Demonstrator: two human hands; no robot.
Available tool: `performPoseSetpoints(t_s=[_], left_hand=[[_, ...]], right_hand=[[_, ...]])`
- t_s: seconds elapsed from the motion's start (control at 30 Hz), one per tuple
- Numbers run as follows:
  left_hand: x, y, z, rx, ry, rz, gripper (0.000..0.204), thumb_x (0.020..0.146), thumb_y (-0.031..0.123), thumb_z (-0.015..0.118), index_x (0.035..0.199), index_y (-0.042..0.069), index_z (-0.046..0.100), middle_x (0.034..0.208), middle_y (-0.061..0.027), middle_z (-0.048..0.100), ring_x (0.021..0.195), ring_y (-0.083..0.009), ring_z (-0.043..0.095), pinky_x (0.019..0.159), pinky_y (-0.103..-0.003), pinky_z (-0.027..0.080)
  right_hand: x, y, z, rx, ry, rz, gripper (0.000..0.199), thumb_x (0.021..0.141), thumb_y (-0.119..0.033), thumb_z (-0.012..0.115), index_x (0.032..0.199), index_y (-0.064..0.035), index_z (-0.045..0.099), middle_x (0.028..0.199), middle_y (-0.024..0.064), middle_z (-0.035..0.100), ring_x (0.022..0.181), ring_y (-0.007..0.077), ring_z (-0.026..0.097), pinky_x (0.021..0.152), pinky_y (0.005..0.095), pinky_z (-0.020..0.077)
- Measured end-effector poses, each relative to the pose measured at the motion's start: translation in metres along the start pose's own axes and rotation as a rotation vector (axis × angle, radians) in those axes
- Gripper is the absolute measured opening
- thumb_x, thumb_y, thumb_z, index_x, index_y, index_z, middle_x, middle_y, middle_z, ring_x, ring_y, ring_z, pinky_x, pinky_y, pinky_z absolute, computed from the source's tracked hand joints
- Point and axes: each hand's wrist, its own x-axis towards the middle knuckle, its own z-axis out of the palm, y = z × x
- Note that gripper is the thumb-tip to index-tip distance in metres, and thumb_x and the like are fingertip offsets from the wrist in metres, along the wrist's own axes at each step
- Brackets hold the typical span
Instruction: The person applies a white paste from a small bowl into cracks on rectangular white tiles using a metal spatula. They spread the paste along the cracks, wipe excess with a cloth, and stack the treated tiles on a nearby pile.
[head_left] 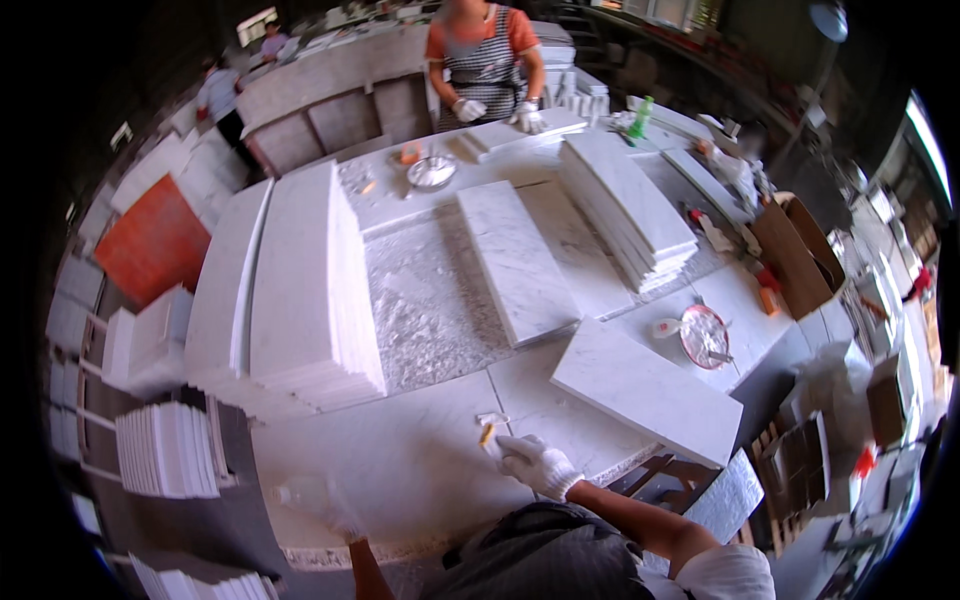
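My right hand (535,465), in a white knit glove, is closed around a small tool with a yellow part (487,434); its exact kind does not show. The tool's end is beside a dab of white paste (491,418) on the near white marble slab (400,440). My left hand (318,502), also gloved, is low over the left part of this slab, and motion smears its fingers. A loose marble slab (650,390) lies at an angle to the right of my right hand. Farther right stands a red-rimmed bowl (706,337) of white paste with a tool in it.
Tall stacks of marble slabs stand left (300,280) and right (625,210) on the worktable, with one slab (518,260) between them. Across the table, a person's gloved hands (528,118) touch another slab. A metal bowl (431,172), green bottle (641,118) and cardboard box (795,255) are around.
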Motion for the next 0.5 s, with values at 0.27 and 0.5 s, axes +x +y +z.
performPoseSetpoints(t_s=[0.27,0.5], left_hand=[[-0.014,0.016,0.002,0.051,0.041,0.074,0.057,0.087,0.019,0.07,0.133,-0.001,0.043,0.125,-0.0181,0.056,0.115,-0.0296,0.056,0.099,-0.038,0.048],[-0.056,0.04,-0.011,0.038,0.035,0.22,0.046,0.09,0.018,0.067,0.128,-0.001,0.049,0.12,-0.0178,0.059,0.11,-0.0298,0.058,0.096,-0.038,0.048]], right_hand=[[-0.006,0.002,-0.059,0.182,0.039,0.135,0.035,0.094,-0.023,0.06,0.125,-0.008,0.064,0.107,0.016,0.069,0.097,0.0325,0.067,0.087,0.0377,0.0514],[-0.037,0.028,-0.146,0.314,0.386,0.303,0.035,0.095,-0.019,0.061,0.127,-0.003,0.063,0.102,0.0164,0.071,0.095,0.0211,0.068,0.086,0.0338,0.0527]])
